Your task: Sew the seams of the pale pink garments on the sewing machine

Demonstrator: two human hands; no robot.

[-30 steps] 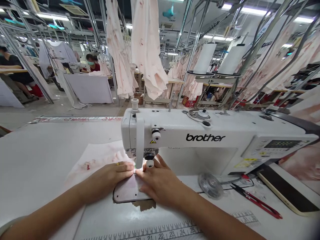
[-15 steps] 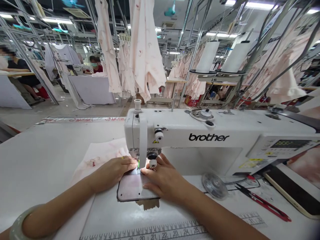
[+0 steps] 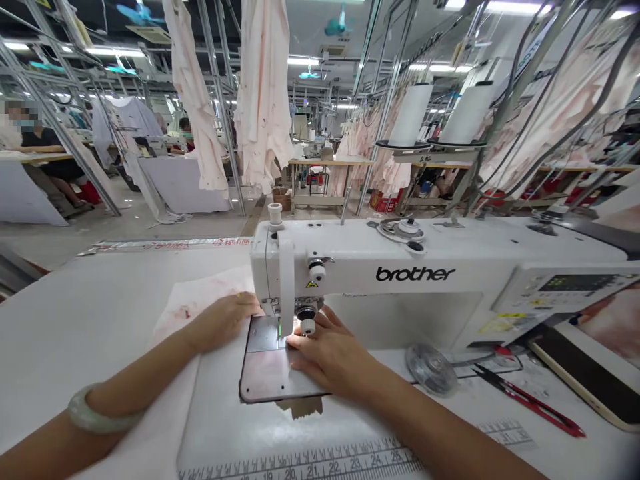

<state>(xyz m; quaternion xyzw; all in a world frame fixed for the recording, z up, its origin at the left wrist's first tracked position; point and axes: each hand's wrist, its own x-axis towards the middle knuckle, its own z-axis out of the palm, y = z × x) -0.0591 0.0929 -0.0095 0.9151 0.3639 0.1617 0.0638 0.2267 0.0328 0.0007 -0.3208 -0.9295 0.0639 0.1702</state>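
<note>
Sewing machine (image 3: 400, 250) bears black lettering, "brother" (image 3: 415, 274), on its arm; a yellow warning triangle (image 3: 312, 284) sits on its left, head end. Ruler scale (image 3: 320, 468) in front of the machine reads 19 through 25. Red characters on the strip (image 3: 170, 245), left of and behind the machine, and the display (image 3: 577, 283) at its right end are illegible.

Head-worn view, facing forward and down

Passage is afforded over the metal plate (image 3: 266, 372), between left hand (image 3: 227, 322) and right hand (image 3: 336, 355). Forward reach is barred by the sewing machine (image 3: 350, 260); the right side is obstructed by snips (image 3: 535, 405) and a phone (image 3: 583, 373).
</note>
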